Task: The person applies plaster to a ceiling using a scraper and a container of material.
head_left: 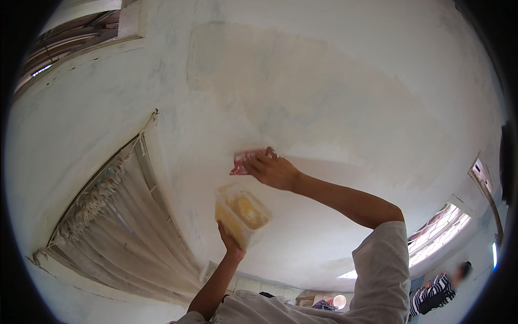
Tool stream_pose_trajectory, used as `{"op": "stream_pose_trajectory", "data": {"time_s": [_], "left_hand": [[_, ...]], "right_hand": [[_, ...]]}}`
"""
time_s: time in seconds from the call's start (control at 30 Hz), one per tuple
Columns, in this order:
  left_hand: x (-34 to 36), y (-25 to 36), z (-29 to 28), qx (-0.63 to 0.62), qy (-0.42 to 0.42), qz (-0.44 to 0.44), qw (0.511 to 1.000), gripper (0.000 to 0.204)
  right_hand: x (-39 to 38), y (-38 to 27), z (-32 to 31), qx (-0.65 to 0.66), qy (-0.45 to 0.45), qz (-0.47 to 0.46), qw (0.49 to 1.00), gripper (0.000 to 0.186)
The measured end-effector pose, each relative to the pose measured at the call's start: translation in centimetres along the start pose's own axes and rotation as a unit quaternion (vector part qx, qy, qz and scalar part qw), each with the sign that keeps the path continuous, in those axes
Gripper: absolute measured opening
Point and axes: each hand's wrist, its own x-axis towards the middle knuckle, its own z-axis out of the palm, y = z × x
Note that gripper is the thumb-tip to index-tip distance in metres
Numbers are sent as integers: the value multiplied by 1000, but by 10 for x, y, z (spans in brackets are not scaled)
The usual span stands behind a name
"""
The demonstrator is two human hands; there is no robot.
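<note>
My right hand [278,171] is closed on a red, flat spreader [240,163] smeared with white, holding it against or just in front of the pale wall [307,227]. Whitish smears also mark the fingers. Below it, my left hand [231,243] grips a clear plastic tub [253,235] from underneath, its mouth tilted toward me. A pale yellowish paste [246,209] lies inside the tub. A large beige patch [313,81] covers the wall above my hands.
At left hangs a gathered grey curtain [140,227] in a window frame. An opening [75,40] shows at upper left. Lower right, a person in a striped shirt [431,294] stands near a grilled window [440,232]. A bucket [339,301] sits at the bottom.
</note>
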Motion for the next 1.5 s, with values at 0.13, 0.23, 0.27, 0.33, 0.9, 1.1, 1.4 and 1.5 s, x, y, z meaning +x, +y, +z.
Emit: {"op": "stream_pose_trajectory", "data": {"time_s": [0.13, 0.23, 0.27, 0.33, 0.9, 1.1, 1.4, 1.5], "left_hand": [[-2, 1, 9, 15, 7, 22, 1000, 71], [0, 0, 14, 18, 2, 15, 1000, 72], [1, -1, 16, 15, -7, 12, 1000, 72], [3, -5, 17, 12, -14, 10, 1000, 71], [-37, 16, -2, 55, 50, 8, 997, 74], [-49, 24, -18, 118, 143, 49, 981, 75], [-81, 9, -11, 174, 169, 14, 970, 71], [-82, 0, -17, 170, 170, 3, 971, 71]], "right_hand": [[18, 43, -33, -9, 112, 48, 992, 53], [49, 126, -101, -58, 258, 170, 949, 40], [55, 151, -123, -90, 306, 178, 931, 39], [57, 185, -148, -152, 314, 187, 918, 41], [-48, -83, -18, 587, 230, 369, 684, 20], [-72, -156, -19, 731, 249, 527, 354, 21], [-104, -203, -31, 723, 213, 585, 299, 17], [-111, -212, -31, 708, 219, 596, 309, 13]]}}
